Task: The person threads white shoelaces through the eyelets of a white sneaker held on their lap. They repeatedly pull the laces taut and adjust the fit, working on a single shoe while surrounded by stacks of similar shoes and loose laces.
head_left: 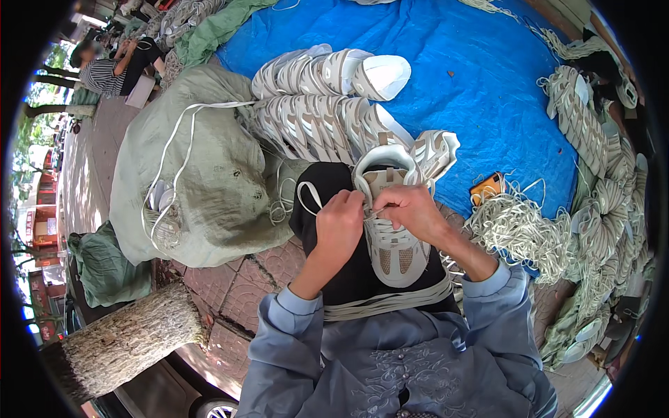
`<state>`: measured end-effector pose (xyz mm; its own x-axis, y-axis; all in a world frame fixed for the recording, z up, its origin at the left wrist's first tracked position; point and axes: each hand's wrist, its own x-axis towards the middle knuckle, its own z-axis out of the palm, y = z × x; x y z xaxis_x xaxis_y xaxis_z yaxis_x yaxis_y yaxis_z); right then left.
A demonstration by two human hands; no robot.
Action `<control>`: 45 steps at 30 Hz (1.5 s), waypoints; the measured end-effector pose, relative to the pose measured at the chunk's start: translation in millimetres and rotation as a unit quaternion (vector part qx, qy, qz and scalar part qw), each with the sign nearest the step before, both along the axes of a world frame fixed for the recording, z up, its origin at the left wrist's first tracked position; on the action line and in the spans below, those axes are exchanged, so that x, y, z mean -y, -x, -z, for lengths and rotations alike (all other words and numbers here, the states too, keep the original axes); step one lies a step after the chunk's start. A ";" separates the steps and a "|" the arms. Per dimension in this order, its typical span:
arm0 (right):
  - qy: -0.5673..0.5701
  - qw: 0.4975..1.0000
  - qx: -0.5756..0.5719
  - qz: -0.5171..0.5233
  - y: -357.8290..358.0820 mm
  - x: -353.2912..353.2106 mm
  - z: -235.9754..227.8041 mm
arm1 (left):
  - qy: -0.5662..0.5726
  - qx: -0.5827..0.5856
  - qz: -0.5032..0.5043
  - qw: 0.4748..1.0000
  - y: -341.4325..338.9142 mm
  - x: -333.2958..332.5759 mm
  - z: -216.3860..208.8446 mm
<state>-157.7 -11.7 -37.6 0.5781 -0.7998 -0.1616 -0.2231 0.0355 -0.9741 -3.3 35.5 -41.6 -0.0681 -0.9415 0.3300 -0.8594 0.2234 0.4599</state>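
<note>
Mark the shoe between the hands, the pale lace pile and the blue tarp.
Shoe (pixel 392 235), head view: front lacing.
Pale lace pile (pixel 519 228), head view: heap's middle.
Blue tarp (pixel 481 90), head view: bare upper stretch.

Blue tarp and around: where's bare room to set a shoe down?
Widest: the tarp between the shoe rows and the shoe bundles along its right edge. Smaller: paving between the grey sack and tree trunk. Crowded: the tarp's near right corner, under the lace pile and orange item, and the lap, with the shoe, left hand and right hand.
</note>
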 end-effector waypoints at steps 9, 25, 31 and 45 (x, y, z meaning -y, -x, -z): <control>0.212 0.976 -0.022 -0.044 -0.2 -4.2 7.7 | 0.073 0.072 0.035 0.994 8.8 -0.3 7.6; 0.305 0.952 -0.019 0.011 55.0 28.8 21.1 | -0.296 0.200 0.158 0.921 7.5 53.7 -33.9; 0.396 0.907 -0.144 0.022 50.9 24.6 26.8 | 0.006 0.351 0.299 0.887 14.4 43.8 -35.1; 0.513 0.808 -0.255 -0.137 40.0 31.9 6.9 | -0.231 -0.005 0.124 0.965 39.0 59.5 -17.3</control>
